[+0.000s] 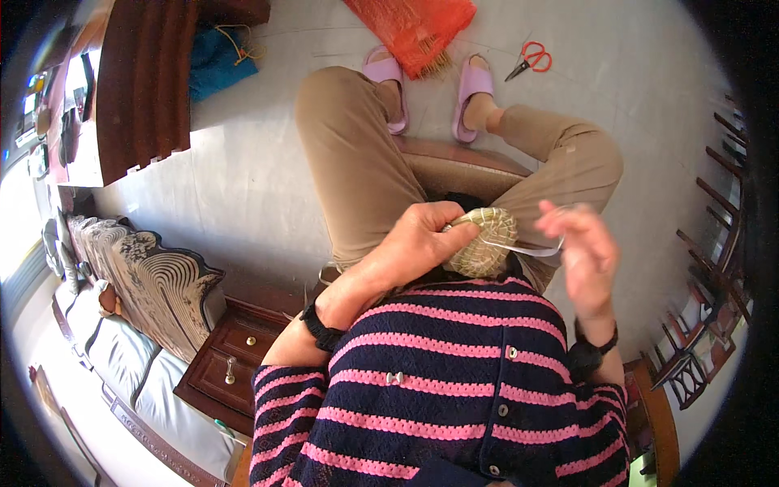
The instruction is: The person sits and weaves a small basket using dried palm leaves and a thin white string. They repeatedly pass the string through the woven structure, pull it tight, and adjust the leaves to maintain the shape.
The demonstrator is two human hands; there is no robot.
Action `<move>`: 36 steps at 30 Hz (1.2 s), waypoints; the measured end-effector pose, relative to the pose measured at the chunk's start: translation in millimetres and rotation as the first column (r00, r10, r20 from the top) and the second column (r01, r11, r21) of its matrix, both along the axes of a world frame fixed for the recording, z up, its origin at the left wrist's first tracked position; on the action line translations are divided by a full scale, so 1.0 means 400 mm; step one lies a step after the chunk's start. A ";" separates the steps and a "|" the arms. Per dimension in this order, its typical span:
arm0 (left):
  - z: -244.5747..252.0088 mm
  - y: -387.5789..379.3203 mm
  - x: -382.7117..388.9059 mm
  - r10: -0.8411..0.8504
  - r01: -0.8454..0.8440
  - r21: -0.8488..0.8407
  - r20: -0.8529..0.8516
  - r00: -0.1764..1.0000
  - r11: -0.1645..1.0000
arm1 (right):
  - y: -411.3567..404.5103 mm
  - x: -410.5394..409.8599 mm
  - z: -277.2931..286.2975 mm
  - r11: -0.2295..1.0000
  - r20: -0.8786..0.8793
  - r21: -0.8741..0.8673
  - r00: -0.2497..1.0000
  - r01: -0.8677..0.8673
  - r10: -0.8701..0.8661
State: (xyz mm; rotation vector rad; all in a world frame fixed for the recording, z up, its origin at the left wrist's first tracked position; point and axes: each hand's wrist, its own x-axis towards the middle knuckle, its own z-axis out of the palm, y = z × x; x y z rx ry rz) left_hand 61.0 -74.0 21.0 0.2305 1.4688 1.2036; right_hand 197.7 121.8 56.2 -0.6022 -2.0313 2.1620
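My left hand (429, 237) grips a small coiled straw or grass basket (485, 243) at its left edge, thumb on top. The piece is round, greenish-tan and bound with pale stitches. A flat white strip (529, 250) runs from its middle to the right, towards my right hand (581, 249). That hand is raised beside the basket and blurred, its fingers bent; whether it pinches the strip or a needle I cannot tell. Both hands are over my lap, above the tan trousers.
On the floor ahead lie red-handled scissors (530, 59) and a red plastic bag (417, 30) with straw stalks poking out, between my slippered feet. A blue bag (218, 61) lies at upper left, by dark wooden furniture (149, 79). A drawer cabinet (225, 359) stands at lower left, chairs (721, 207) far right.
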 end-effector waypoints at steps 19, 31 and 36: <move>-0.060 -0.112 -0.020 -0.181 0.141 -0.211 -0.183 0.966 0.967 | 0.000 -0.139 -0.024 0.813 0.317 -0.563 0.947 0.144 0.051; -0.020 -0.102 -0.009 -0.226 0.131 -0.306 -0.301 0.927 0.943 | -0.099 -0.111 0.029 0.648 0.318 0.525 0.833 -0.552 0.452; -0.010 -0.096 -0.007 -0.245 0.131 -0.305 -0.375 0.894 0.943 | -0.108 -0.121 0.027 0.600 0.296 0.577 0.826 -0.555 0.480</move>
